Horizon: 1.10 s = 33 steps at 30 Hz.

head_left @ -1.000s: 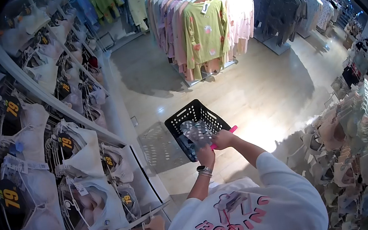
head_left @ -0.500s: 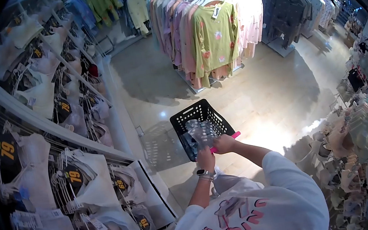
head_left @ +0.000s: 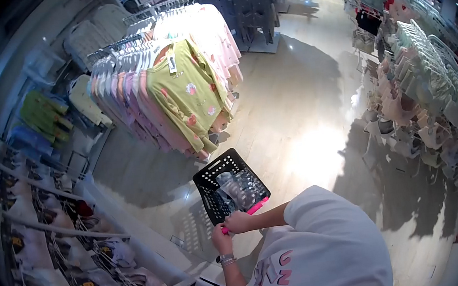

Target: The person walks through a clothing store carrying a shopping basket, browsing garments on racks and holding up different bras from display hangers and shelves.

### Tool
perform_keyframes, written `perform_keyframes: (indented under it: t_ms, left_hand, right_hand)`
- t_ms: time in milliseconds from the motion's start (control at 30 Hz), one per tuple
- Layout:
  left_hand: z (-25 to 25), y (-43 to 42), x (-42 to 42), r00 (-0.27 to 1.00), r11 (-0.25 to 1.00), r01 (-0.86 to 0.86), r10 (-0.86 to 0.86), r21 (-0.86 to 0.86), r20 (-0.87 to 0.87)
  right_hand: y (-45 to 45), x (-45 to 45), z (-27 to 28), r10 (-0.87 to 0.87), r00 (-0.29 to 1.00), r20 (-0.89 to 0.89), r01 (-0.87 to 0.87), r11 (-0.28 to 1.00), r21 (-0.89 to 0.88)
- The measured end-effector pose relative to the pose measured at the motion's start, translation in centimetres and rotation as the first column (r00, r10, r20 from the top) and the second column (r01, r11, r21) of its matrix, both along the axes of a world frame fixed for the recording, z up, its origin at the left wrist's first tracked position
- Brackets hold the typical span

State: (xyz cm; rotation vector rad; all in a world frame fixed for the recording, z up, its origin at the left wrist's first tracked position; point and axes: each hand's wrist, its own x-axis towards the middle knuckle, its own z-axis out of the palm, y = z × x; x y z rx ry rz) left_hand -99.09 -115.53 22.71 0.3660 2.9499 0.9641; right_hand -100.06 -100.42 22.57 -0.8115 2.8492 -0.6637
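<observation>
Clothes racks [head_left: 130,38] are lining a bright shop floor [head_left: 276,108], and the black basket [head_left: 208,175] is hanging in front of the person's body, tilting a bit. Looks like stiff plastic that's probably staying pretty light with just the see-through packaging [head_left: 236,190] sitting inside, though that stuff might be slippery. Best hold is the pink handle [head_left: 258,205], near its middle so the load's balancing. Right hand [head_left: 238,222] is wrapping its fingers round it, forearm reaching across. Left hand [head_left: 219,239] is meeting it at the handle's end, wrist angling up; can't tell if those fingers are gripping.
</observation>
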Motion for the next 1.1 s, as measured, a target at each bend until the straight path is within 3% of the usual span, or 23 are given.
perform_keyframes:
  t_ms: [167,367,533,633,667,767,933,1033,1100]
  left_hand:
    - [-0.9,-3.1,-6.3,0.996,0.992,0.087,-0.089,0.093,0.01]
    - [-1.1,-4.3,-14.0,0.961,0.959,0.274,-0.275,0.066,0.011]
    - [-1.6,-3.9,-19.1,0.899,0.888,0.434,-0.437,0.149,-0.014]
    - [-2.0,-4.1,-23.1,0.843,0.832,0.535,-0.536,0.144,-0.033]
    - [-0.6,-4.0,-23.6,0.816,0.814,0.577,-0.577,0.067,-0.029]
    - [-0.5,-4.3,-26.5,0.761,0.758,0.647,-0.649,0.08,-0.005]
    - [-1.9,-5.7,-29.1,0.707,0.696,0.706,-0.688,0.128,-0.16]
    - [-1.1,-5.7,-30.8,0.692,0.679,0.722,-0.714,0.133,-0.105]
    - [-0.9,-5.8,-31.8,0.665,0.659,0.746,-0.739,0.093,-0.105]
  right_hand:
    - [-3.6,-3.4,0.8,-0.169,0.983,0.065,0.17,0.985,-0.004]
    - [-5.9,-7.9,0.8,-0.373,0.921,0.11,0.379,0.925,-0.037]
    - [-6.7,-11.5,-0.4,-0.524,0.833,0.178,0.532,0.847,0.004]
    - [-7.7,-13.6,0.0,-0.672,0.699,0.244,0.682,0.729,0.054]
    - [-7.9,-13.6,1.3,-0.69,0.683,0.24,0.697,0.714,0.065]
    - [-8.7,-15.6,2.2,-0.75,0.634,0.186,0.746,0.657,0.105]
    - [-11.9,-17.5,3.4,-0.84,0.497,0.218,0.828,0.534,0.17]
    - [-13.0,-18.6,2.5,-0.875,0.476,0.085,0.875,0.482,0.055]
    - [-13.5,-19.4,2.5,-0.895,0.432,0.111,0.894,0.441,0.083]
